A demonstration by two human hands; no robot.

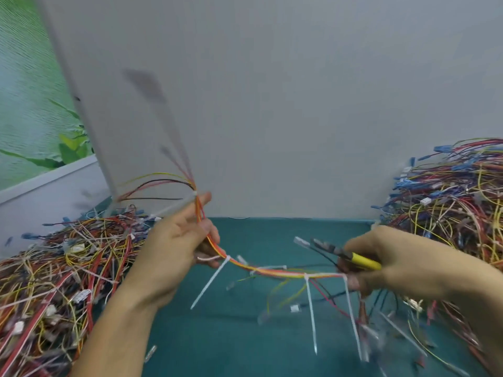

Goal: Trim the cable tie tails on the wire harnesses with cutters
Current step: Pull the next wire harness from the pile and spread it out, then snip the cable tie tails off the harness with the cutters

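Harness [272, 272] of thin red, orange and yellow wires, bundled tight, sagging in a shallow curve between both hands above the teal mat [217, 336]. Left hand [174, 246]: fingers curled round the upper stretch; above it the wires fan out, blurred. Right hand [394, 262]: wrapped round the yellow-handled cutters [351, 255], dull metal nose pointing left, gap at the tip too blurred to judge; its lower fingers appear to pinch the harness's right end. Three long white cable tie tails [311, 314], stiff flat plastic strips, hang from the bundle. Left pile [54, 281] of tangled harnesses, white tails sticking out. Right pile [449, 200], with blue terminals, heaped against the grey wall [272, 104]. Loose wires crowd the mat under the right hand.
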